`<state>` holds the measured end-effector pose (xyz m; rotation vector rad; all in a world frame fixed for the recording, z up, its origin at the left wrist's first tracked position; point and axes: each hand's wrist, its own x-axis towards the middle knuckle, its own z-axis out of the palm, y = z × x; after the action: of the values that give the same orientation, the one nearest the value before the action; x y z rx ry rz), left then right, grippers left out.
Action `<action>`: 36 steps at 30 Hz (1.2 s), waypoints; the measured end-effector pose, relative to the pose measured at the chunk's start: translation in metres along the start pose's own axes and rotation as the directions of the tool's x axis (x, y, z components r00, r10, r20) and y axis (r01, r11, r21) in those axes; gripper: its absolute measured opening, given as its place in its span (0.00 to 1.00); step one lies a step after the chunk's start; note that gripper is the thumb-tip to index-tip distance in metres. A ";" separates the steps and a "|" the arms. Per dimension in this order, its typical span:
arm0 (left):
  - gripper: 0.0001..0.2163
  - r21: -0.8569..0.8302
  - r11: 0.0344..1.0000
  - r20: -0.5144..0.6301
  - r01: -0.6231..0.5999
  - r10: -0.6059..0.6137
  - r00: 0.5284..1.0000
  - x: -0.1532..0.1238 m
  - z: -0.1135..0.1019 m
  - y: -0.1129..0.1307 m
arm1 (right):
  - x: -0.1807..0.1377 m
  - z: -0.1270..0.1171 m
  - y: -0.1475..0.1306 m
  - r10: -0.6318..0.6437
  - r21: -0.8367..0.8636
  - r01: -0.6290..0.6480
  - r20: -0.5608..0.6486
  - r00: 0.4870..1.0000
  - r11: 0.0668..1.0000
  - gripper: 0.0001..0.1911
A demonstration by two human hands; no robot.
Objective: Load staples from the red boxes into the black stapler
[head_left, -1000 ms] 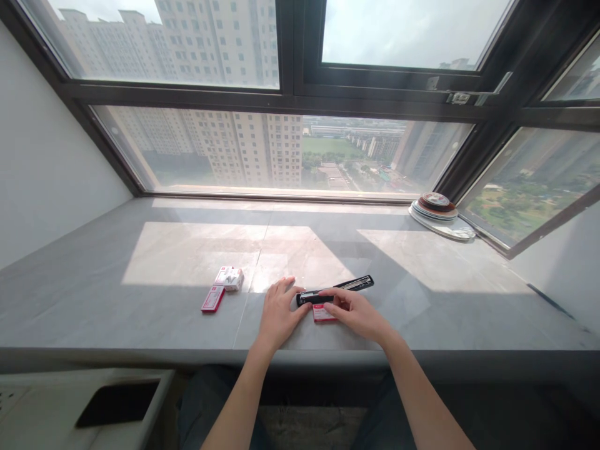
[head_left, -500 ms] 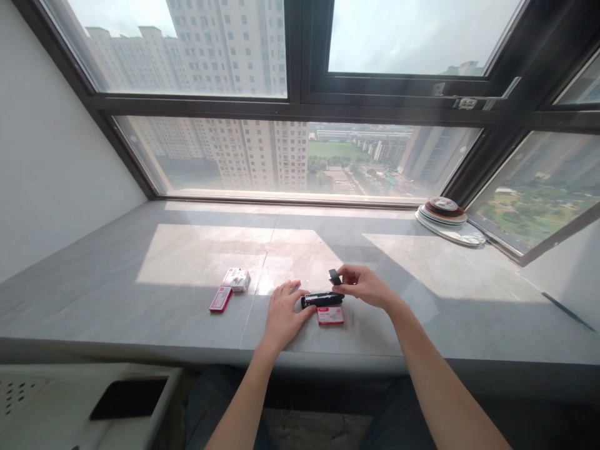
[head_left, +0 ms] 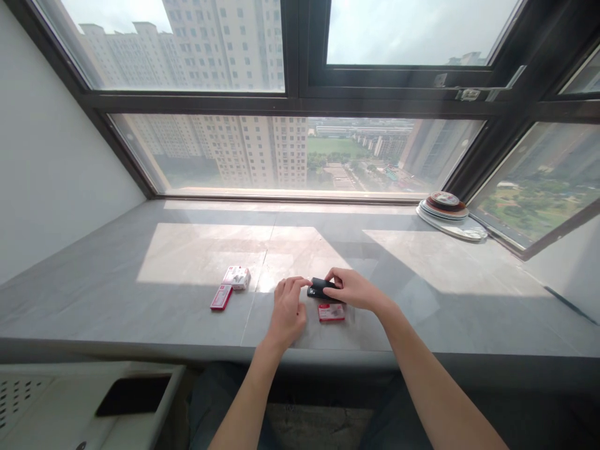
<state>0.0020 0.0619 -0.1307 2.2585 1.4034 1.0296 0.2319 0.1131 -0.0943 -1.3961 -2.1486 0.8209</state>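
Left hand: the left hand [head_left: 287,310] has bent fingers, and the tips touch the left end of the black stapler [head_left: 319,288]. I cannot tell if it pinches it.
Right hand: the right hand [head_left: 355,289] is closed over the stapler's right end.
Stapler: low on the grey bench [head_left: 140,300], between both hands.
Near box: a small red box [head_left: 330,312] lies just in front of the stapler.
Left boxes: a flat red box [head_left: 221,297] and a white-and-red box [head_left: 237,277] sit side by side.
Far right: a stack of round discs [head_left: 447,212] by the window.
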 end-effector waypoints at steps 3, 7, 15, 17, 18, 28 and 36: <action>0.36 -0.056 0.973 0.240 -0.222 0.229 0.944 0.003 0.005 0.020 | 0.003 0.000 0.019 0.102 0.039 -0.099 -0.075 0.992 0.994 0.17; 0.34 -0.123 0.958 0.362 -0.257 0.285 0.887 0.005 0.010 0.027 | 0.000 0.006 0.040 0.241 0.276 -0.211 -0.078 0.967 0.938 0.24; 0.29 -0.067 0.998 0.251 0.017 0.000 0.968 -0.001 -0.026 -0.012 | -0.043 0.026 0.041 0.356 0.688 -0.253 -0.008 0.934 0.680 0.28; 0.27 -0.072 0.997 0.243 0.021 -0.003 0.970 -0.001 -0.026 -0.013 | -0.049 0.034 0.034 0.342 0.712 -0.234 -0.008 0.940 0.662 0.27; 0.28 -0.068 0.998 0.241 0.016 0.001 0.971 -0.001 -0.023 -0.011 | -0.051 0.038 0.031 0.331 0.714 -0.225 -0.011 0.944 0.663 0.27; 0.24 -0.105 0.992 0.126 0.074 -0.061 0.990 -0.005 -0.018 -0.005 | -0.046 0.061 0.022 0.360 0.715 -0.208 -0.066 0.930 0.667 0.27; 0.25 0.329 0.541 -0.555 0.774 -0.552 0.622 -0.051 -0.089 -0.096 | -0.052 0.058 0.018 0.385 0.706 -0.214 -0.090 0.918 0.675 0.27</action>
<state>-0.1374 0.0534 -0.1444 1.4716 2.7647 0.8686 0.2268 0.0568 -0.1514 -1.3472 -1.2164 1.3319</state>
